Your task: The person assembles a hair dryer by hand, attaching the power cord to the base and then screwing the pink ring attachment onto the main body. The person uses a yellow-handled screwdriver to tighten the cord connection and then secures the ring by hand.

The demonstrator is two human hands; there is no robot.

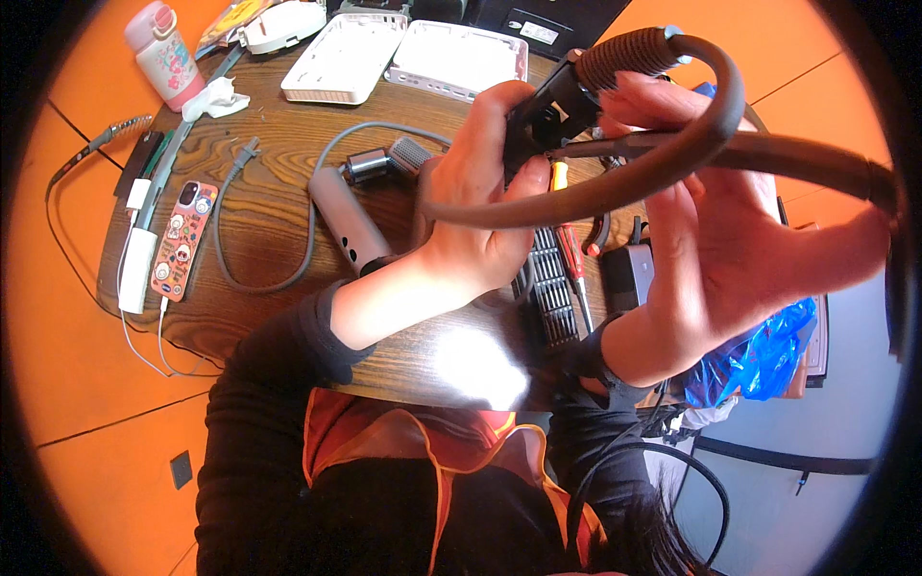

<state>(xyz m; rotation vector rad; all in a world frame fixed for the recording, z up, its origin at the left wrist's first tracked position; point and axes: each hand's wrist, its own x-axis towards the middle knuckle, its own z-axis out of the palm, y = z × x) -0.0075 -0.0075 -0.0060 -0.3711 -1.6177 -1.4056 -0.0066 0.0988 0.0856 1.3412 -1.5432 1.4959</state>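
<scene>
My left hand is closed around a black plastic housing with a ribbed cord sleeve at its upper end. A thick grey-brown cord leaves the sleeve and loops down across both hands toward my left wrist. My right hand is closed, palm up, on a dark pen-shaped tool with a tapered tip. The tip meets or nearly meets the housing; exact contact cannot be made out. Below the hands lie a black bit case and a red-handled screwdriver.
Left of my hands lie a grey tube-shaped body, a mesh-ended part and a grey cord with a plug. Farther out are a patterned phone, a power strip, a pink-and-white bottle, white trays and a blue bag.
</scene>
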